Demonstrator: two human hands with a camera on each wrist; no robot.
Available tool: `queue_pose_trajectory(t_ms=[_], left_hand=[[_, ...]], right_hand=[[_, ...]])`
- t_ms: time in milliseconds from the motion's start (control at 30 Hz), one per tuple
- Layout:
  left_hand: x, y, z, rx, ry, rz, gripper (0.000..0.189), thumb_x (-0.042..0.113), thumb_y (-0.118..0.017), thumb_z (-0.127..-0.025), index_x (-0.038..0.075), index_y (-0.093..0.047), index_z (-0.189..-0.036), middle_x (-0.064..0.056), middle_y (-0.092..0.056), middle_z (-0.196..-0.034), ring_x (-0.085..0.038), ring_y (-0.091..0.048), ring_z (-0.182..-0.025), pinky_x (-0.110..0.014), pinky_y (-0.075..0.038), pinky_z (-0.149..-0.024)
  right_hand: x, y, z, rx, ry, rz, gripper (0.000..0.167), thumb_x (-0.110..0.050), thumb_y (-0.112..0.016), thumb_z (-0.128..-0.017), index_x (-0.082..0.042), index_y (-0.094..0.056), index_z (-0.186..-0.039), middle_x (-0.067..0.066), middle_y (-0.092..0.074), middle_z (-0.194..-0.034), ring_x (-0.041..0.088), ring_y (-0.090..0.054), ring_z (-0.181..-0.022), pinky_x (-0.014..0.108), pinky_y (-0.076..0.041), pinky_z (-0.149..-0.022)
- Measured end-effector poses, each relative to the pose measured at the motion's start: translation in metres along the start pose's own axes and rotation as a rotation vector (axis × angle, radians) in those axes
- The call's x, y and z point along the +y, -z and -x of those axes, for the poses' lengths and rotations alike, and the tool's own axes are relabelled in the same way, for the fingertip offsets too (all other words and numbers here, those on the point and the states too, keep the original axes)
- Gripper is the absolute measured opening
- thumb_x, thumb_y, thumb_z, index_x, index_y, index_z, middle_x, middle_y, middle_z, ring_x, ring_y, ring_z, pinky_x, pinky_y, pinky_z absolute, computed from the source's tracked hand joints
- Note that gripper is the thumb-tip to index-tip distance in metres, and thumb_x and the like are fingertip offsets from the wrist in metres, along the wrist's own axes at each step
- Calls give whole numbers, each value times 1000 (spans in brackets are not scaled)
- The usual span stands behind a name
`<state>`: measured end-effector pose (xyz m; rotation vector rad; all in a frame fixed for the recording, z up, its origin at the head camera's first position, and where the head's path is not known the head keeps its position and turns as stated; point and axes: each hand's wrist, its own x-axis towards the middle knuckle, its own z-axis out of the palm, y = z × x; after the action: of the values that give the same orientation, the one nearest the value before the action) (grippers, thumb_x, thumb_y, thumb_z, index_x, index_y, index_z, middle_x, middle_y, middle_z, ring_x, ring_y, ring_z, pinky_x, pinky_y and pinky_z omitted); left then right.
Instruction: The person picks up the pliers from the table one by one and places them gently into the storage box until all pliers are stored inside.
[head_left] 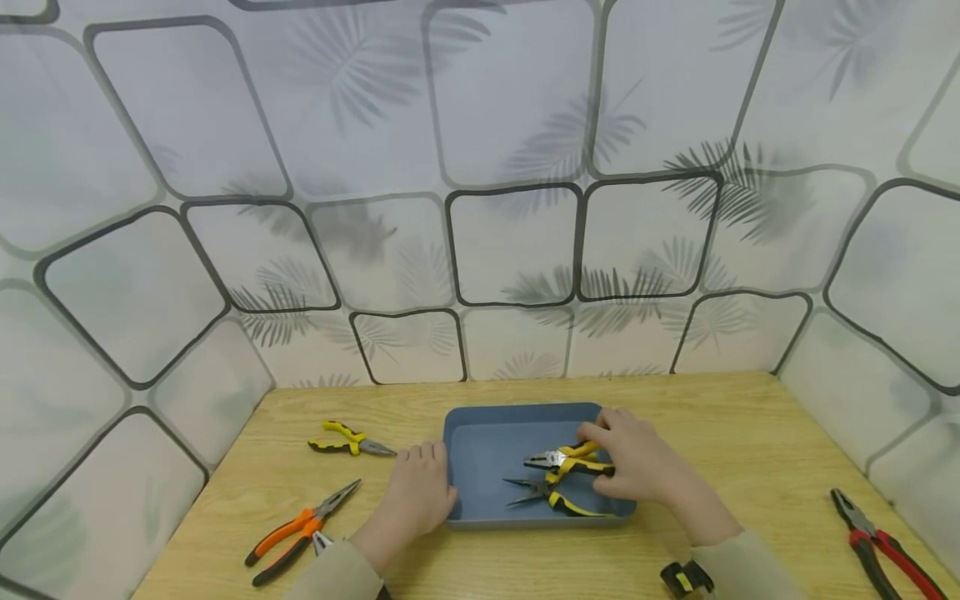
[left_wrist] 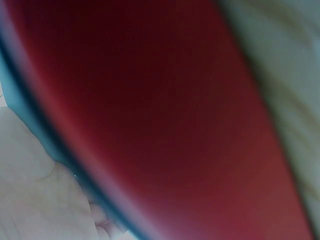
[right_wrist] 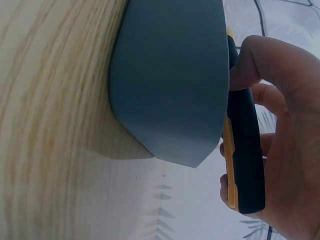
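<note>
A blue-grey tray (head_left: 480, 522) lies in the middle of the wooden table. My left hand (head_left: 420, 487) grips its left side wall, thumb near the front corner. With my right hand (head_left: 637, 458) I hold combination pliers (head_left: 558, 458) by their yellow and black handles, over the right part of the tray. In the right wrist view the thumb and fingers of the right hand (right_wrist: 285, 100) pinch the pliers' handle (right_wrist: 245, 150) beside the tray's rim (right_wrist: 226, 75). Needle-nose pliers (head_left: 551, 493) with yellow and black handles lie in the tray. A blurred red shape (left_wrist: 165, 110) fills most of the left wrist view.
Yellow-black long-nose pliers (head_left: 352, 442) and orange-black long-nose pliers (head_left: 303, 533) lie to the left. A metal tool tip (head_left: 321, 542) shows beside the left sleeve. Red-black pliers (head_left: 877, 537) lie far right. A black and yellow thing (head_left: 686, 577) is by the right sleeve.
</note>
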<state>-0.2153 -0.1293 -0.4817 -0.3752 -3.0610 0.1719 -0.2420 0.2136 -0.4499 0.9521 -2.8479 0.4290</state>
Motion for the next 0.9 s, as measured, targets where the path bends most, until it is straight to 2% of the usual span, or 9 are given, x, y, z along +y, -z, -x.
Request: queue_pose_trajectory(t_ms=[233, 900], left_hand=[[0, -3, 1, 40, 2, 30, 45, 38, -66, -95, 0, -58, -116, -16, -64, -103, -31, -66, -98, -47, -54, -91], [0, -1, 0, 22, -1, 2, 44, 40, -66, -96, 1, -57, -115, -14, -61, -99, -29, -64, -94, -46, -53, -89]], right_hand=[[-4, 0, -5, -24, 12, 2, 48, -19, -78, -76, -21, -69, -123, -4, -40, -94, 18, -34, -85, 37, -24, -69], [-7, -15, -17, -48, 33, 38, 47, -21, -76, -78, -22, -69, -124, -2, -45, -98, 18, -33, -86, 36, -23, -68]])
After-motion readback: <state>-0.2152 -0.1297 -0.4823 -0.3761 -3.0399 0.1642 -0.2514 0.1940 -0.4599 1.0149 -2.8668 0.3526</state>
